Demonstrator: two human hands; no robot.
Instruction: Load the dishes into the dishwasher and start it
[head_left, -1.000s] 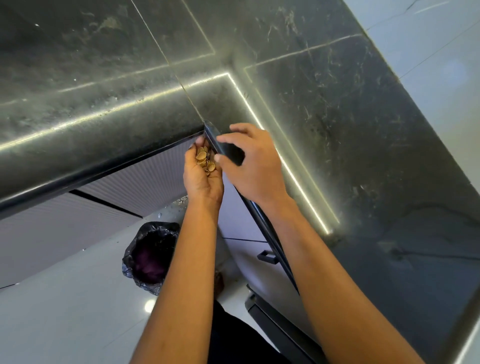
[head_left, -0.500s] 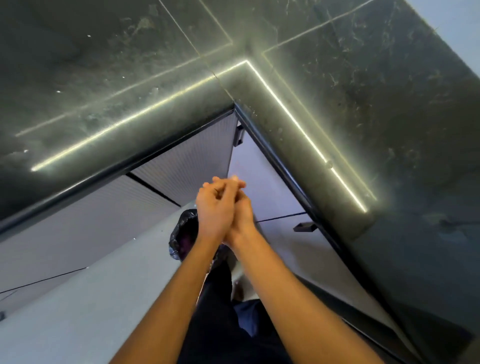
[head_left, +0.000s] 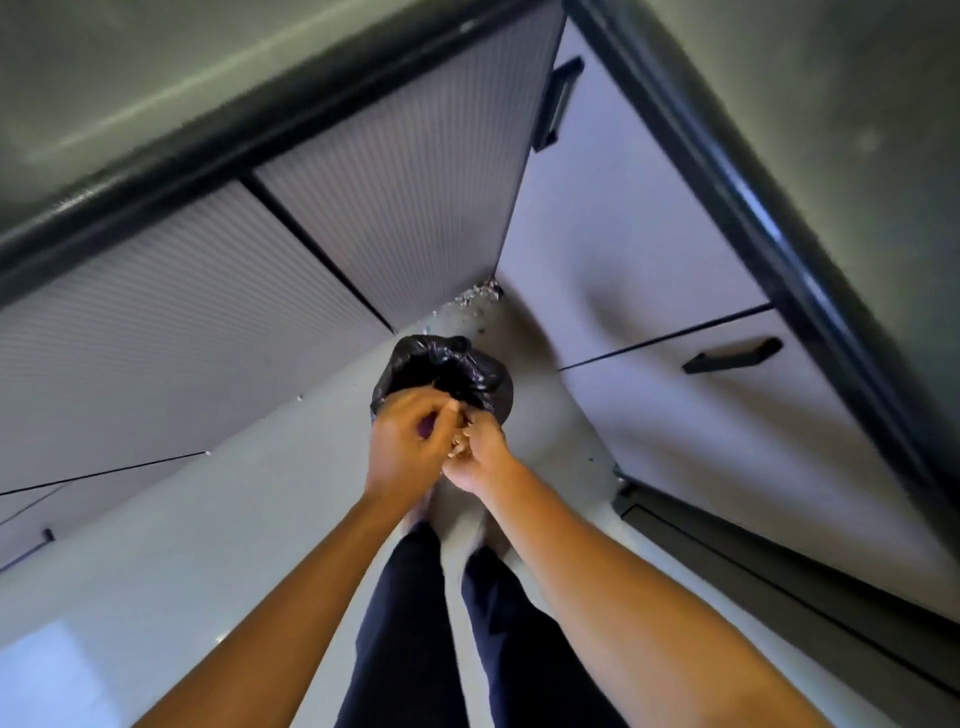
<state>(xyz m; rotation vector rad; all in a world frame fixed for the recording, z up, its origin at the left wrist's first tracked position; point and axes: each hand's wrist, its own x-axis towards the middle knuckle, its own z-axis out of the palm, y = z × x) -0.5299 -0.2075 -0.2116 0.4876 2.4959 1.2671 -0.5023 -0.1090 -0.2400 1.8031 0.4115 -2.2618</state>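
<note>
Both my hands meet above a black bin bag (head_left: 445, 371) that stands on the pale floor in the corner of the cabinets. My left hand (head_left: 408, 447) is turned back-up with its fingers curled. My right hand (head_left: 480, 457) sits against it, fingers curled too. A few tan nut shells (head_left: 459, 446) show in the gap between the two hands, held there by both. No dishes are in view. A dark low panel (head_left: 779, 577) along the right may be part of the dishwasher; I cannot tell.
Ribbed grey cabinet fronts (head_left: 218, 312) run along the left and smooth fronts with black handles (head_left: 732, 356) along the right. The dark countertop edge (head_left: 769, 234) overhangs them. Crumbs (head_left: 480, 296) lie in the floor corner. My legs in dark trousers (head_left: 447, 623) stand below.
My hands left the countertop edge with the shells, closed together and dropped down to just above the bin bag. The view has tilted from the counter to the floor.
</note>
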